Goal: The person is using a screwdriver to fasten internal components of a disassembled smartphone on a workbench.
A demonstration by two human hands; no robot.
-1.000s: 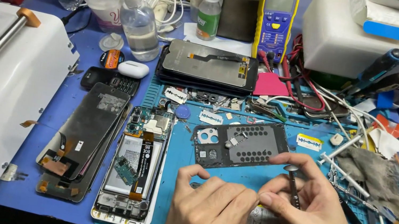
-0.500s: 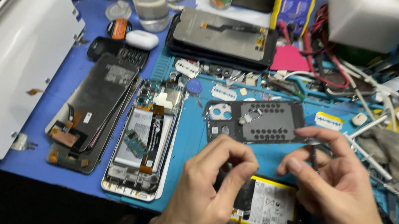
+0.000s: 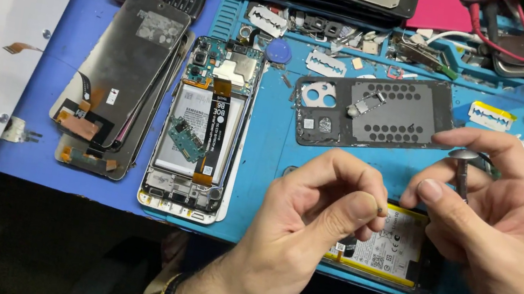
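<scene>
2 hands above desk [image 3: 258,168] front edge, left hand [image 3: 308,211] fingers pinched 1 tiny speck, unidentifiable, right hand [image 3: 485,213] fingers gripped 1 screwdriver [image 3: 462,172], 1 battery-side phone [image 3: 393,250] half hidden beneath

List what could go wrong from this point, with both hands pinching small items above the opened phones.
1. The left hand pinches a tiny dark part in a fingertip grip over the yellow-labelled battery; dropped, it could vanish among the clutter.
2. The right hand holds a thin metal tool near that battery; a slip might puncture it.
3. Loose razor blades on the blue mat could cut a reaching finger.
</scene>
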